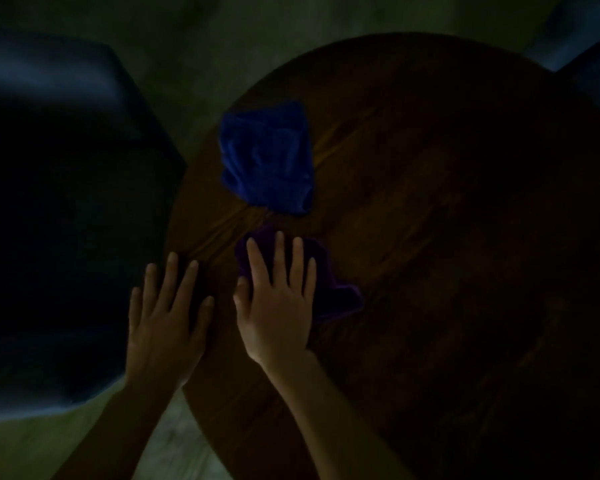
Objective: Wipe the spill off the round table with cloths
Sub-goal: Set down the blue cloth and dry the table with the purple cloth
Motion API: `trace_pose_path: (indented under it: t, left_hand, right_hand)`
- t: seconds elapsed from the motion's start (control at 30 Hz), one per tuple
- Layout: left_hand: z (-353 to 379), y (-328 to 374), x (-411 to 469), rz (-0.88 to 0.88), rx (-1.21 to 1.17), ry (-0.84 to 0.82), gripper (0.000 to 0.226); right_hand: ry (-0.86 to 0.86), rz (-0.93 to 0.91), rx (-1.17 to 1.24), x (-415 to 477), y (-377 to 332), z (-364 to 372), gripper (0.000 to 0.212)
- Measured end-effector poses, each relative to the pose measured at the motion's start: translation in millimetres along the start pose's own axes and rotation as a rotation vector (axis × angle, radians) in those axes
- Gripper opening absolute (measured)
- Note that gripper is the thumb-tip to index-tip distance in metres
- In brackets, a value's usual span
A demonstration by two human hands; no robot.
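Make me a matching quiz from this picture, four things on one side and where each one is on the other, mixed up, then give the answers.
Things:
1. blue cloth
2. purple cloth
3. left hand
4. right hand

Places:
A. flat on the purple cloth
B. lying loose on the table, no hand on it
C. under the right hand
D. flat at the table's left edge, off both cloths

Pairs: 1-B, 2-C, 3-D, 4-A
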State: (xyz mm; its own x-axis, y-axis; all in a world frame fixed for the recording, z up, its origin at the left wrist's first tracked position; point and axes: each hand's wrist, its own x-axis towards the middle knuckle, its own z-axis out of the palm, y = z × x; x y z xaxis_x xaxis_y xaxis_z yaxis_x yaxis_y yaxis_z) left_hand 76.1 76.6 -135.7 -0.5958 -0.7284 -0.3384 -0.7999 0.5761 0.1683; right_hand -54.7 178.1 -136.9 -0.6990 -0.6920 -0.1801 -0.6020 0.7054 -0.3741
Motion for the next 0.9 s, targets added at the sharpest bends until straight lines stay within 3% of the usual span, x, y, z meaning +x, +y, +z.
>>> trace_pose_path:
  t: [0.17,0.47,0.7,0.9]
  left_hand:
    - [5.3,-18.6,-11.5,0.012,-0.095,-0.072,0.076]
    - [-12.5,-16.7,-14.4,0.064,-0.072,-0.118,0.068]
    - [-30.4,-8.6,-44.6,0.087,-0.024,-0.254,0.074]
    - [-17.5,-13.5,-111.9,0.043,-0.182,-0.303,0.073]
  right_hand:
    - [0.028,0.039,-0.019,6.2,-35.2,15.9,0.058]
    - [0.014,0.036,-0.106,5.5,-35.0,10.6,0.064]
    - [-0.192,-0.069,-0.058,-10.9,-18.2,-23.7,0.074]
    - [-0.348,0.02,-0.029,-118.3,27.7,-46.6,0.071]
